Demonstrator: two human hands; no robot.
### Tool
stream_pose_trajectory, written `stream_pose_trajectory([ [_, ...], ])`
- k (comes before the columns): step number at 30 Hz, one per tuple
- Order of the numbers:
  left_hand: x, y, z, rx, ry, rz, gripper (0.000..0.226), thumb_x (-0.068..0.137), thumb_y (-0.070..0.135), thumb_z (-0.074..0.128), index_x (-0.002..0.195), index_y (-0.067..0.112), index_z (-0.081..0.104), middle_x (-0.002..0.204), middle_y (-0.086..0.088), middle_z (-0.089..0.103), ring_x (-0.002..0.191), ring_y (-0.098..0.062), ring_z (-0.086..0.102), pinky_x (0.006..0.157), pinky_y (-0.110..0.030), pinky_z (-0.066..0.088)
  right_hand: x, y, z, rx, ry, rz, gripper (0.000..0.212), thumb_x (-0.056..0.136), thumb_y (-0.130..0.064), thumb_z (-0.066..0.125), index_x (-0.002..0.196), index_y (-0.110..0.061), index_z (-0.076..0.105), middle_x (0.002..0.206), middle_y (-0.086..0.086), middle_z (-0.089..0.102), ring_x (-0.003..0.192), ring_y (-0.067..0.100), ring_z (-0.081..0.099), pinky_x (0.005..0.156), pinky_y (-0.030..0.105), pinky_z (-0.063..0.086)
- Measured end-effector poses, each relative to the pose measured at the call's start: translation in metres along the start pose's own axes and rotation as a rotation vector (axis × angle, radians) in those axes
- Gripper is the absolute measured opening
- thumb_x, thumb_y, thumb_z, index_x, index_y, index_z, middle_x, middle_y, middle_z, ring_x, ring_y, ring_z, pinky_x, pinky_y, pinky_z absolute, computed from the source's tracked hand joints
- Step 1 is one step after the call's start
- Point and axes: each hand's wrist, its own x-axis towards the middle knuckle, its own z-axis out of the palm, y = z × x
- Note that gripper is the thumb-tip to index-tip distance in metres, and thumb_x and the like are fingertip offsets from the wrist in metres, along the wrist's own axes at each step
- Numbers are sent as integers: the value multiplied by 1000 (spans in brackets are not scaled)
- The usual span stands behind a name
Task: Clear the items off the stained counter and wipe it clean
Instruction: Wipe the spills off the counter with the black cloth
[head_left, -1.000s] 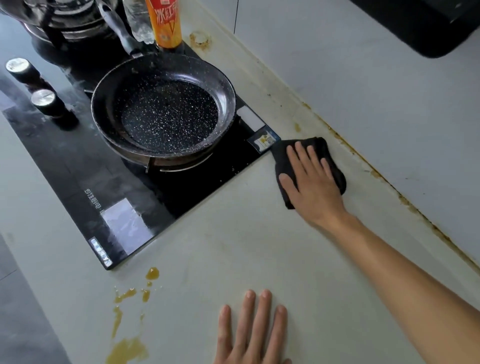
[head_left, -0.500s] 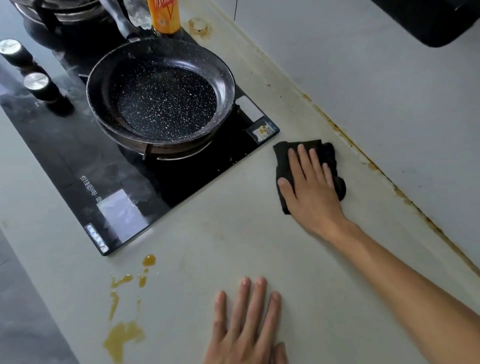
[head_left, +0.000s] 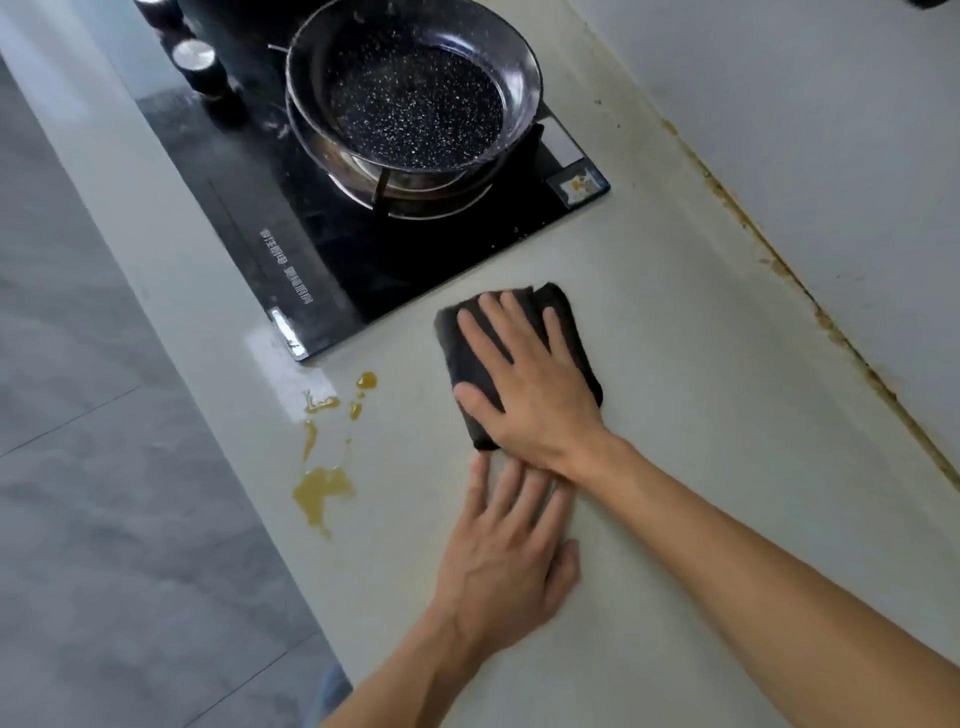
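Pale table (head_left: 675, 332): dark cloth (head_left: 566, 332) pressed flat under open right hand (head_left: 535, 395); left hand (head_left: 509, 551) flat, empty. Amber spill (head_left: 322, 488) lower left should be wiped inward.

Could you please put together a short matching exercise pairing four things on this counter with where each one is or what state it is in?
Things:
1. black cloth
2. frying pan
3. amber spill
4. left hand

Places or states:
A. sits on the burner of the black cooktop
B. lies unwiped near the counter's front edge
C. rests flat and empty on the counter
D. is pressed down under the right hand

Pairs: 1-D, 2-A, 3-B, 4-C
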Motion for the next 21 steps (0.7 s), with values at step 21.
stream_pose_trajectory([
  [21,-125,16,11,-102,-50,-315,71,102,44,48,167,27,25,178,-6,7,164,-33,3,124,-64,11,-46,-57,0,10,-110,-120,75,102,-65,26,166,-31,5,174,-3,-5,160,15,-9,128,54,6],
])
